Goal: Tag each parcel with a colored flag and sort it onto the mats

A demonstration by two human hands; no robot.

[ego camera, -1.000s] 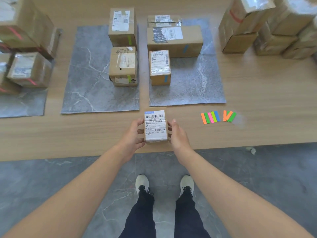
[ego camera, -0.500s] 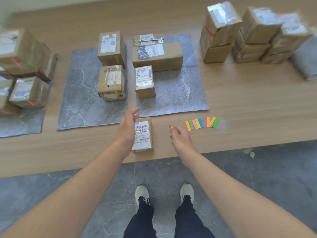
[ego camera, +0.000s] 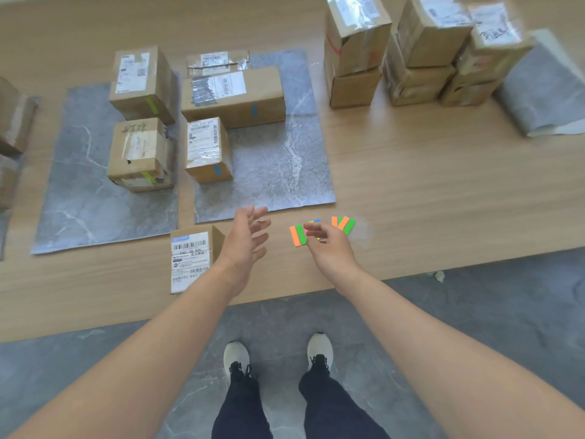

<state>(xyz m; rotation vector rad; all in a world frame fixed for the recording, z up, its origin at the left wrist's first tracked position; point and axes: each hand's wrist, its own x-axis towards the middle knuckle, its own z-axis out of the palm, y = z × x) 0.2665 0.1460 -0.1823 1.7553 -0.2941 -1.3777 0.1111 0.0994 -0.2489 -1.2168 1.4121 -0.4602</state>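
left hand (ego camera: 245,245): open, fingers spread | right hand (ego camera: 329,248): fingers curled, empty

Six parcels (ego camera: 194,259) near, two mats (ego camera: 104,198)

My arms are bare right up to the frame's edge, no sleeves showing, nothing on either wrist. My left hand (ego camera: 245,245) and right hand (ego camera: 329,251) are ungloved, no rings visible. Below, dark trousers (ego camera: 304,410), and pale grey-white sneakers (ego camera: 235,356) with black laces.
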